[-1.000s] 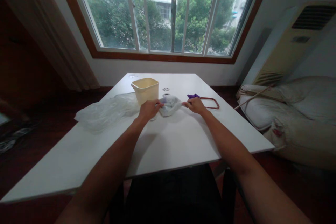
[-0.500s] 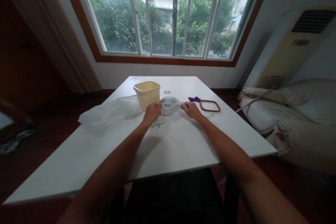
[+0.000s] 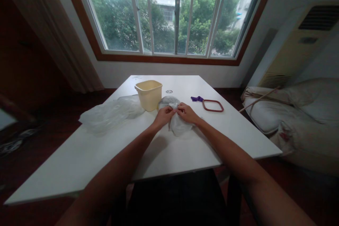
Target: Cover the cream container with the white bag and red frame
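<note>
A pale, see-through plastic bag (image 3: 180,126) lies bunched on the white table, with something greyish inside its far part that I cannot make out. My left hand (image 3: 164,114) pinches the gathered plastic from the left. From the right, my right hand (image 3: 186,112) pinches it too, and the fingertips of both hands meet at the bunched spot. Loose plastic spreads below the fingers toward me. Just behind my left hand stands a cream-coloured square tub (image 3: 149,95), upright and without a lid.
Another crumpled clear plastic bag (image 3: 111,113) lies left of the tub. A reddish-brown rounded square ring (image 3: 213,105) and a purple cloth-like piece (image 3: 197,99) lie on the right of the table (image 3: 106,162). Wrapped bulky bundles (image 3: 299,113) stand beyond the right edge.
Both hands have come together from either side of the bag, drawing its plastic into a bunch. Part of the bag now spreads nearer to me.
</note>
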`<act>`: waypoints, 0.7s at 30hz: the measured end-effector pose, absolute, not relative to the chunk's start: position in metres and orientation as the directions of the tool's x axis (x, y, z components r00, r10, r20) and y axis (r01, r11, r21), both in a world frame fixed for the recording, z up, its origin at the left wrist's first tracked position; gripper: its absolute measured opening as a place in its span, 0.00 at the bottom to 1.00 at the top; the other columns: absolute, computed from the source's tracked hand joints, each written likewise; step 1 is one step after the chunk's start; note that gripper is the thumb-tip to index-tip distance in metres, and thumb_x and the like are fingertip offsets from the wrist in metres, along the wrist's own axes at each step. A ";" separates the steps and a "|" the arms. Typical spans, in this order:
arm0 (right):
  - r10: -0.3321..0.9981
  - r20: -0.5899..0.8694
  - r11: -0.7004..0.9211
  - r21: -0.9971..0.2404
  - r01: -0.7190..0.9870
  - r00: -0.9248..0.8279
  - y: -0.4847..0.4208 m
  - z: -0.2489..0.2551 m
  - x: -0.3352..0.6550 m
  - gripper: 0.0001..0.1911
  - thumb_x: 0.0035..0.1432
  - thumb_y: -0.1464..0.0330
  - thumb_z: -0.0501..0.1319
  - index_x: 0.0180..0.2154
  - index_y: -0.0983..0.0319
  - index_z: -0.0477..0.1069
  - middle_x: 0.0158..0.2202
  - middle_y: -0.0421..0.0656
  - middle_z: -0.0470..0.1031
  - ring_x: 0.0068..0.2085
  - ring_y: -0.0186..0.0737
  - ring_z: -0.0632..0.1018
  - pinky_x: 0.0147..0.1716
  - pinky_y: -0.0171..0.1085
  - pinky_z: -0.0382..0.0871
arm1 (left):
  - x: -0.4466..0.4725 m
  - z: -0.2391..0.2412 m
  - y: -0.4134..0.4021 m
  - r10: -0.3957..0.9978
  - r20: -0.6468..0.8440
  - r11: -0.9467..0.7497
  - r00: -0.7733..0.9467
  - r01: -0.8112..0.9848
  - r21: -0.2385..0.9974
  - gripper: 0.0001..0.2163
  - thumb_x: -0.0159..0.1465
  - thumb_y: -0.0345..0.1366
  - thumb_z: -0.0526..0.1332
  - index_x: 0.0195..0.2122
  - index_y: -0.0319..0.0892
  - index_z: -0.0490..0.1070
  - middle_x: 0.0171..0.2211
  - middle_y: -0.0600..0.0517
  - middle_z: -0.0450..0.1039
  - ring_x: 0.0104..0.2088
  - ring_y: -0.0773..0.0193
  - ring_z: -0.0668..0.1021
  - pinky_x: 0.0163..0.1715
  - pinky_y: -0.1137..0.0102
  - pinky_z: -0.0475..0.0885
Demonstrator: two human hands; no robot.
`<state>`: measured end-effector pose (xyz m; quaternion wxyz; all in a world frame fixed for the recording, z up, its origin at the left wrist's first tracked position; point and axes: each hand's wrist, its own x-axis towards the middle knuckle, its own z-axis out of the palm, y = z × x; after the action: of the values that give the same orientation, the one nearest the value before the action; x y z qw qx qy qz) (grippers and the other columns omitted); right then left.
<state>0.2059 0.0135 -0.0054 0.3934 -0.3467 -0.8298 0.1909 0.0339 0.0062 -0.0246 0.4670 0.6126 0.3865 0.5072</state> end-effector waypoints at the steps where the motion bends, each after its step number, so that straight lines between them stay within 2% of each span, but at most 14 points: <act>1: 0.720 0.506 0.689 -0.602 0.404 -0.474 0.013 -0.005 0.206 0.11 0.59 0.71 0.56 0.24 0.62 0.66 0.30 0.40 0.67 0.32 0.35 0.68 0.35 0.35 0.62 | 0.035 -0.026 0.006 0.950 0.258 -0.257 0.174 -0.028 0.966 0.19 0.50 0.50 0.70 0.29 0.40 0.68 0.28 0.52 0.75 0.29 0.66 0.75 0.29 0.72 0.69; 5: 0.703 0.417 0.667 -0.669 0.329 -0.576 0.009 -0.004 0.207 0.07 0.60 0.70 0.56 0.33 0.63 0.72 0.30 0.39 0.72 0.32 0.35 0.70 0.33 0.35 0.64 | 0.033 -0.026 0.007 0.947 0.283 -0.276 0.154 -0.061 0.959 0.19 0.51 0.46 0.70 0.34 0.41 0.65 0.31 0.52 0.76 0.32 0.64 0.77 0.34 0.69 0.72; 7: 0.706 0.426 0.667 -0.668 0.330 -0.565 0.006 -0.002 0.210 0.08 0.61 0.68 0.57 0.37 0.63 0.74 0.32 0.40 0.74 0.32 0.36 0.72 0.34 0.35 0.65 | 0.028 -0.023 0.007 0.926 0.338 -0.345 0.170 0.010 0.939 0.17 0.52 0.45 0.69 0.35 0.41 0.65 0.33 0.52 0.76 0.33 0.63 0.78 0.36 0.68 0.73; 9: 0.707 0.507 0.695 -0.627 0.353 -0.493 0.004 0.000 0.214 0.10 0.61 0.65 0.60 0.41 0.63 0.75 0.35 0.42 0.76 0.34 0.37 0.74 0.34 0.36 0.67 | 0.024 -0.018 0.006 0.896 0.401 -0.430 0.189 0.152 0.890 0.15 0.54 0.44 0.67 0.36 0.41 0.68 0.33 0.51 0.77 0.34 0.62 0.77 0.38 0.67 0.73; 10: 0.700 0.557 0.712 -0.596 0.371 -0.447 0.003 0.001 0.215 0.12 0.60 0.63 0.63 0.43 0.63 0.75 0.38 0.44 0.76 0.34 0.37 0.74 0.34 0.36 0.68 | 0.022 -0.015 0.005 0.882 0.427 -0.466 0.200 0.235 0.853 0.14 0.55 0.43 0.67 0.36 0.41 0.70 0.33 0.52 0.77 0.34 0.62 0.77 0.38 0.67 0.73; 12: 0.669 0.636 0.741 -0.532 0.409 -0.385 0.002 0.003 0.218 0.25 0.55 0.58 0.68 0.51 0.62 0.72 0.47 0.48 0.74 0.35 0.38 0.75 0.34 0.37 0.70 | 0.020 -0.010 0.002 0.852 0.465 -0.523 0.240 0.363 0.771 0.12 0.57 0.41 0.65 0.39 0.41 0.73 0.34 0.51 0.78 0.34 0.62 0.77 0.40 0.67 0.73; 15: 0.633 0.656 0.764 -0.445 0.466 -0.411 0.000 0.004 0.218 0.42 0.49 0.53 0.72 0.62 0.58 0.62 0.57 0.52 0.67 0.43 0.43 0.75 0.41 0.41 0.72 | 0.020 -0.002 -0.005 0.799 0.495 -0.600 0.341 0.398 0.694 0.14 0.59 0.37 0.61 0.46 0.41 0.75 0.41 0.49 0.79 0.40 0.58 0.78 0.46 0.64 0.72; 18: 0.633 0.627 0.764 -0.408 0.500 -0.455 0.000 0.001 0.215 0.45 0.49 0.53 0.71 0.64 0.57 0.59 0.58 0.52 0.67 0.54 0.51 0.72 0.51 0.45 0.69 | 0.022 0.003 -0.009 0.773 0.496 -0.631 0.396 0.398 0.666 0.15 0.61 0.37 0.58 0.47 0.41 0.75 0.45 0.47 0.78 0.45 0.56 0.78 0.51 0.63 0.70; 21: 0.660 0.607 0.741 -0.426 0.519 -0.443 0.002 -0.002 0.212 0.40 0.50 0.56 0.71 0.62 0.59 0.61 0.55 0.51 0.70 0.53 0.51 0.73 0.52 0.44 0.67 | 0.022 0.005 -0.011 0.791 0.495 -0.612 0.360 0.426 0.667 0.13 0.61 0.37 0.58 0.44 0.41 0.75 0.42 0.48 0.79 0.43 0.57 0.78 0.49 0.63 0.71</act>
<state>0.2121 0.0018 -0.0024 0.3960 -0.3489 -0.8448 0.0889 0.0221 -0.0111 0.0048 0.2188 0.7952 0.3826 0.4164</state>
